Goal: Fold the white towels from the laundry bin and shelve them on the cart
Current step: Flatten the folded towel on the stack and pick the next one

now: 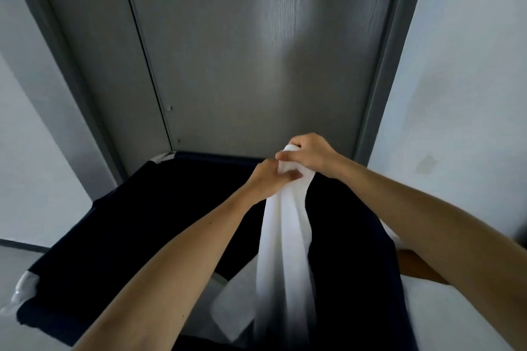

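A white towel (285,236) hangs in long folds above the dark laundry bin (148,208). My right hand (310,154) grips its bunched top edge from above. Just below it, my left hand (271,177) pinches the same bunched edge. The towel's lower end trails down into the bin, where more white cloth (228,308) lies near the bottom of the view. The cart is not in sight.
A grey door (256,51) stands right behind the bin, with white walls on both sides. A brown surface (419,268) shows past the bin's right edge under my right forearm. White cloth (456,316) lies at the lower right.
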